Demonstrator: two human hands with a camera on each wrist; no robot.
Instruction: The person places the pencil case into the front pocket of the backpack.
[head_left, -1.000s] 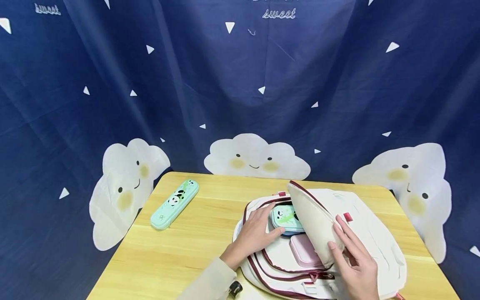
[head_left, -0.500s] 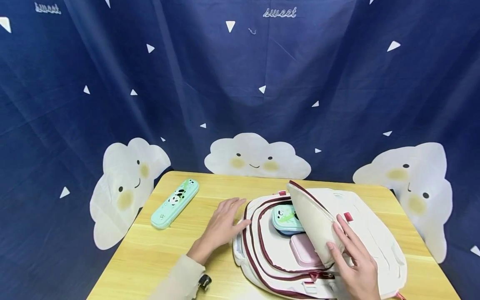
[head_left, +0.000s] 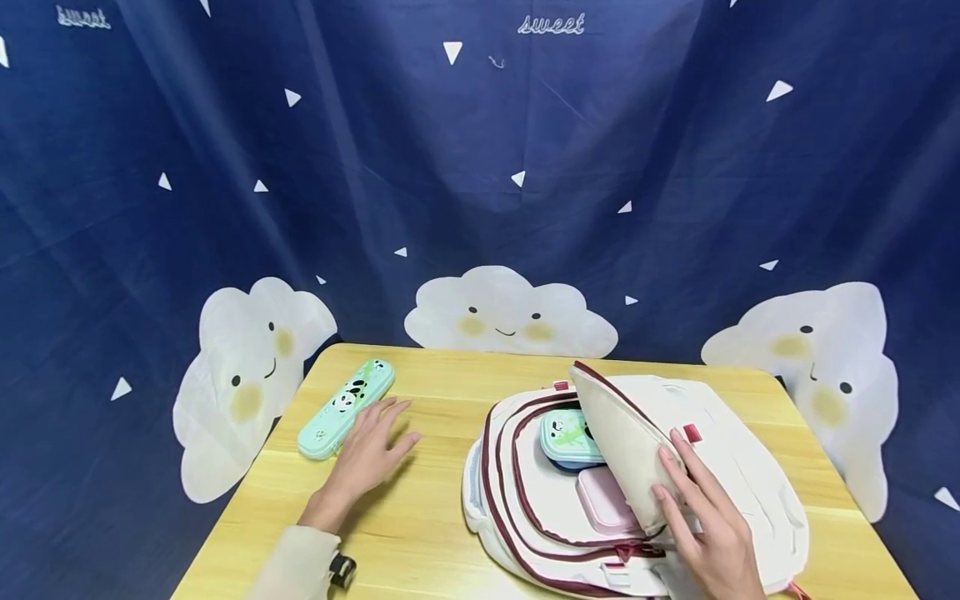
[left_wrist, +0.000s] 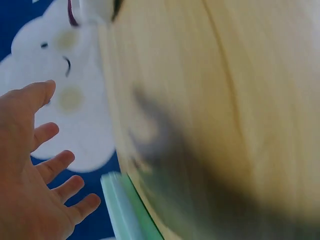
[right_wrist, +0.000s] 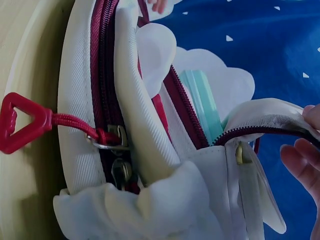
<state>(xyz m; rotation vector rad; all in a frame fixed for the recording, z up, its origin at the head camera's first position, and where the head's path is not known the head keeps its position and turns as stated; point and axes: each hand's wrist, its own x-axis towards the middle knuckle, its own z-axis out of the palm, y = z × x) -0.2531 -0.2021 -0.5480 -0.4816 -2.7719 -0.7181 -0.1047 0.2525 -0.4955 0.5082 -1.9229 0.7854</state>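
A white backpack point(head_left: 738, 475) with dark red zips lies on the table, its front pocket unzipped. My right hand point(head_left: 712, 517) holds the pocket's flap point(head_left: 622, 442) back, thumb on one side and fingers on the other; the right wrist view shows the flap's edge point(right_wrist: 270, 131) pinched. In the pocket sit a mint panda pencil case point(head_left: 572, 435) and a pink case point(head_left: 606, 500), both partly covered by the flap. My left hand point(head_left: 369, 450), fingers spread and holding nothing, hovers just right of another mint panda pencil case point(head_left: 347, 408). Its end point(left_wrist: 122, 205) appears below the fingers in the left wrist view.
The wooden table point(head_left: 427, 517) stands against a dark blue curtain point(head_left: 450, 125) printed with white clouds and triangles. A red zip pull point(right_wrist: 25, 122) hangs off the bag's side. The second pencil case lies near the table's left edge.
My left hand has left the pocket and the case in it, moving left across the table to the other pencil case. The right hand has kept its hold on the flap.
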